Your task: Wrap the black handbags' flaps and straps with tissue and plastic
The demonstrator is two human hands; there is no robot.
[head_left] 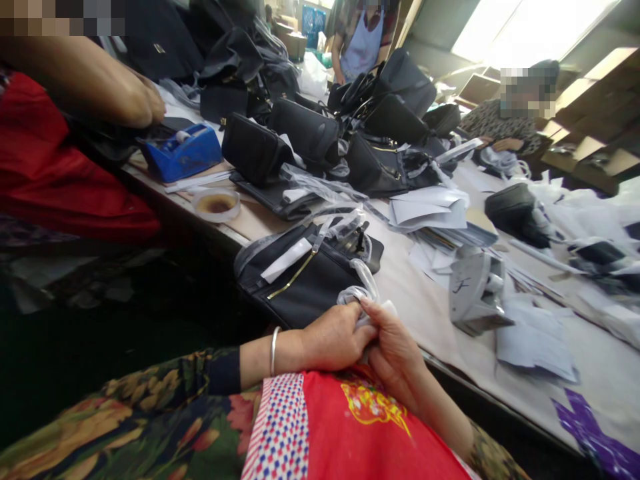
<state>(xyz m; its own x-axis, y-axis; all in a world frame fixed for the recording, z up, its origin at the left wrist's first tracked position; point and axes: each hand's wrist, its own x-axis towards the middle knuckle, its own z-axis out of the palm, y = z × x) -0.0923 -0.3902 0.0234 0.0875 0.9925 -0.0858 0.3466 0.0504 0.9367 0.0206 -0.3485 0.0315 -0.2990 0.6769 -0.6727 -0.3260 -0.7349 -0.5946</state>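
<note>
A black handbag with a gold zipper lies at the table edge in front of me, a white paper strip across it. Clear plastic wraps its handles. At the bag's near right corner, a whitish plastic-wrapped strap loops down into my fingers. My left hand, with a silver bangle at the wrist, is closed on this strap. Against it, my right hand pinches the same strap, thumb and fingertips together. The strap's end is hidden between my hands.
A blue tape dispenser and a tape roll stand at left, near a co-worker's arm. More black bags crowd behind. White papers, a grey dispenser and purple plastic lie to the right. Two other people stand farther off.
</note>
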